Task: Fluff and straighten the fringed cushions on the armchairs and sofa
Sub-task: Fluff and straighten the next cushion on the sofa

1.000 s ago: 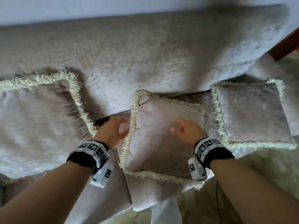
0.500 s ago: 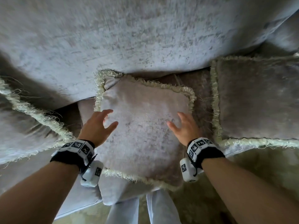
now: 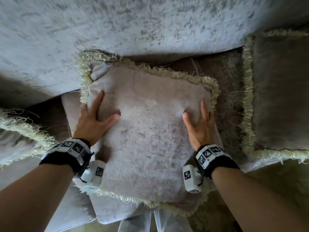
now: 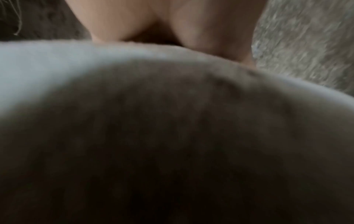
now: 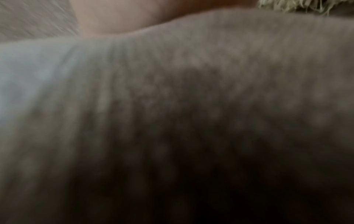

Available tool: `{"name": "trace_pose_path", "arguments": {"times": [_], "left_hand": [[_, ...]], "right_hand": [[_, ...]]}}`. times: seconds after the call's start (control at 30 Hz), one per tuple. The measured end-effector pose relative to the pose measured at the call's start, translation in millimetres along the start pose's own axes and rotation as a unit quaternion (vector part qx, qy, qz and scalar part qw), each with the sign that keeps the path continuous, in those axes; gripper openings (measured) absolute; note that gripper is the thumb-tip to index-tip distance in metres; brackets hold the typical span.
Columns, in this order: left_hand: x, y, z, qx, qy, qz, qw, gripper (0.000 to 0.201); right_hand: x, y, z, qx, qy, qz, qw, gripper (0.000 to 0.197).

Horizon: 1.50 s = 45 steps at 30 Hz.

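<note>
A square beige cushion with a pale fringe lies on the sofa seat against the backrest. My left hand presses into its left side, index finger straight along the edge and thumb spread on the face. On the opposite side my right hand presses in the same way, and the fabric dents under both thumbs. Both wrist views are blurred and filled by the cushion, with only part of the left hand and the right hand showing above it.
A second fringed cushion lies on the seat to the right, close to the middle one. The fringed corner of a third cushion shows at the left edge. The seat's front edge is near my legs, with carpet at lower right.
Both hands slid outward from the cushion's face to its left and right sides and now press in. My head has come closer, so the cushion fills more of the view.
</note>
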<state>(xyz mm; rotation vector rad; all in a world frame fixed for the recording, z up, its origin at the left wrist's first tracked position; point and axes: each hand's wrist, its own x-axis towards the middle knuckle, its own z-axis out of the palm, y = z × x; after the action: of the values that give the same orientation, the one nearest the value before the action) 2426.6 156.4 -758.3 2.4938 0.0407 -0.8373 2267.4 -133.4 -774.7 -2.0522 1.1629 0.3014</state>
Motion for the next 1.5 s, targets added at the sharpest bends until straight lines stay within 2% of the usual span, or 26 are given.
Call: {"name": "trace_pose_path", "arguments": {"times": [0.1,0.23,0.37,0.57,0.7,0.8,1.03,1.1,1.2,1.33,1.5], "left_hand": [[8,-5,0,0.003,-0.021,-0.001,1.000,0.100],[14,-4,2,-0.010,-0.031,-0.004,0.999,0.103],[11,-3,-2,-0.054,-0.016,0.008,0.998,0.107],[-29,3,-30,-0.151,0.031,0.051,0.987,0.103],[-49,0,-61,-0.189,0.105,0.085,0.973,0.112],[-51,2,-87,-0.241,0.179,0.123,0.946,0.112],[-30,3,-118,-0.275,0.310,0.215,0.884,0.120],[-21,2,-117,-0.275,0.330,0.227,0.874,0.124],[-10,3,-107,-0.296,0.335,0.202,0.871,0.123],[0,0,-90,-0.271,0.334,0.161,0.888,0.119],[2,-2,-86,-0.264,0.343,0.142,0.890,0.121]], "right_hand": [[2,5,5,0.021,-0.006,0.000,1.000,0.098],[1,-2,5,0.061,-0.013,-0.008,0.998,0.102],[-9,-17,-3,0.149,-0.022,-0.015,0.989,0.084],[-45,-59,-29,0.115,0.015,-0.037,0.993,0.085],[-56,-98,-48,0.075,0.070,-0.126,0.987,0.096],[-52,-136,-62,0.077,0.113,-0.207,0.969,0.094],[-11,-209,-73,0.102,0.173,-0.413,0.888,0.100],[2,-222,-70,0.100,0.179,-0.446,0.871,0.099],[17,-228,-57,0.108,0.182,-0.446,0.870,0.096],[32,-216,-36,0.095,0.189,-0.414,0.885,0.093],[28,-211,-29,0.105,0.206,-0.383,0.894,0.088]]}}
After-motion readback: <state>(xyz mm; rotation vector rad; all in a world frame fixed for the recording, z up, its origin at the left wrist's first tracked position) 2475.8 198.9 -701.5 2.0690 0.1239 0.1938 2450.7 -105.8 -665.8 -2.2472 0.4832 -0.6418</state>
